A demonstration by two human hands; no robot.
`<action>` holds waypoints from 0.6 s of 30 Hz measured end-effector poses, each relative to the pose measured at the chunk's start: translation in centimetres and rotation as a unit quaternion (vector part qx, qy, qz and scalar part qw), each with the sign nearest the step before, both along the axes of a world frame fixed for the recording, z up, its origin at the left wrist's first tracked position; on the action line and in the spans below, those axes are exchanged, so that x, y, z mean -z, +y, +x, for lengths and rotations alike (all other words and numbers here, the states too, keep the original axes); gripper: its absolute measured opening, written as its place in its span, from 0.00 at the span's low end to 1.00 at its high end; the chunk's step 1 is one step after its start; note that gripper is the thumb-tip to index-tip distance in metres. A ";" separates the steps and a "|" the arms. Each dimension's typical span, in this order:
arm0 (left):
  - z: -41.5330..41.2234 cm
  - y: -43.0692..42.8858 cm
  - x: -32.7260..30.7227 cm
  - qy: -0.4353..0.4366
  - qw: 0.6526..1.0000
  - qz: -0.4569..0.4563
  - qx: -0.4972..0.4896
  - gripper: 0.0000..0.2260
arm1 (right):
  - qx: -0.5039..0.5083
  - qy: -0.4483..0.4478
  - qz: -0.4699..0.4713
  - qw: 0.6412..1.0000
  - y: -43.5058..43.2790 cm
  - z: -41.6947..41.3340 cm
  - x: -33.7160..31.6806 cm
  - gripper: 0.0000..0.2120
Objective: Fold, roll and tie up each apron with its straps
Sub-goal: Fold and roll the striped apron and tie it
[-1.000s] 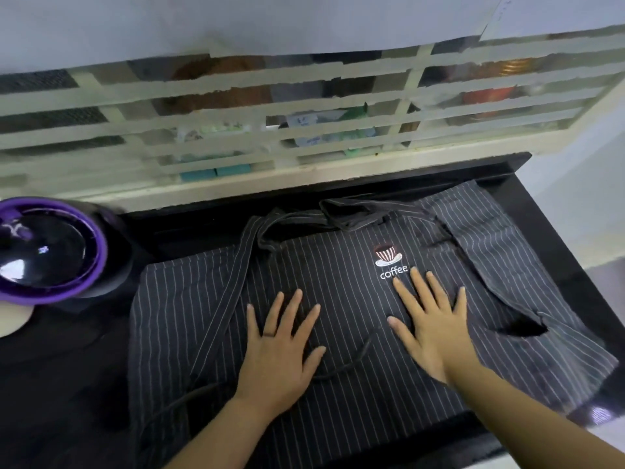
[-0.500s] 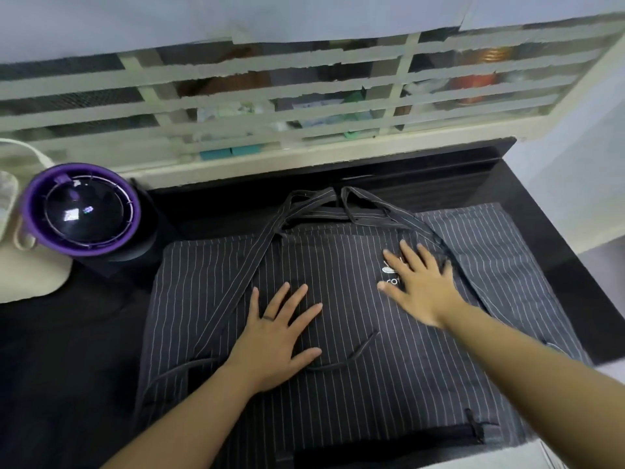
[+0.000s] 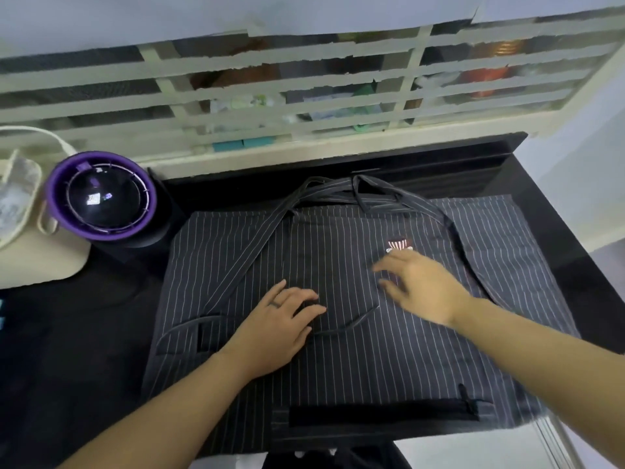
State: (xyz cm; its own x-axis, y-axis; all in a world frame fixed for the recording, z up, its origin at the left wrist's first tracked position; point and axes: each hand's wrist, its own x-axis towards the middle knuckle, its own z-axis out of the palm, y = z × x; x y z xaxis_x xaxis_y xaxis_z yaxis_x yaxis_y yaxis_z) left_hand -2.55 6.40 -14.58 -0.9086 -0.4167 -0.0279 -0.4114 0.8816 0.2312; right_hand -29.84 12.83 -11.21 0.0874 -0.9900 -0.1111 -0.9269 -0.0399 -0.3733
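Lying at the far left of the black surface (image 3: 67, 350) is a cream cloth bag (image 3: 40, 262), and just beside it stands a round black appliance with a purple rim (image 3: 101, 198). Right of that, the dark pinstriped apron (image 3: 372, 360) is spread flat over most of the surface, its near edge reaching the front rim. A broad strap (image 3: 250, 258) runs diagonally across the apron's left half, up toward a bunch of straps (image 3: 341, 192) gathered at its far edge.

The left hand (image 3: 277, 326) rests on the apron left of centre, with a ring (image 3: 274, 303) on one finger. Its fingers are bent, tips down on the cloth; whether its grip has caught any fabric cannot be told. A thin strap (image 3: 351, 324) curves over the cloth from beside this hand toward the right.

The right hand (image 3: 426, 292) is blurred, just below the printed cup logo (image 3: 399, 245). Its fingers are spread and loose, so its grip holds nothing; whether they touch the cloth is unclear. Behind the surface, a pale barred grille (image 3: 304, 96) spans the view.
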 end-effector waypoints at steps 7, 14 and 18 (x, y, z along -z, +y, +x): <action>5.4 5.0 0.4 -0.091 0.986 0.001 0.136 0.25 | -0.188 0.058 0.148 0.969 9.3 4.3 0.4 0.21; 6.9 7.1 0.4 -0.141 0.979 -0.040 0.143 0.34 | -0.177 0.161 0.021 0.971 13.8 4.9 2.4 0.29; 7.2 7.6 -0.5 -0.137 0.982 -0.027 0.128 0.31 | -0.157 0.164 -0.008 0.974 15.5 4.7 3.0 0.27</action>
State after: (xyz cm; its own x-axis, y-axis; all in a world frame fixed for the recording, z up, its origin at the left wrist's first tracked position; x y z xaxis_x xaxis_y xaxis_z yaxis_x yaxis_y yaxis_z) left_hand 4.61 13.98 -14.05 -0.9451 -0.1835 -0.2702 -0.2153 0.9721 0.0927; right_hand -25.13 28.36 -14.26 0.3484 -0.9222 -0.1679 -0.9373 -0.3440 -0.0560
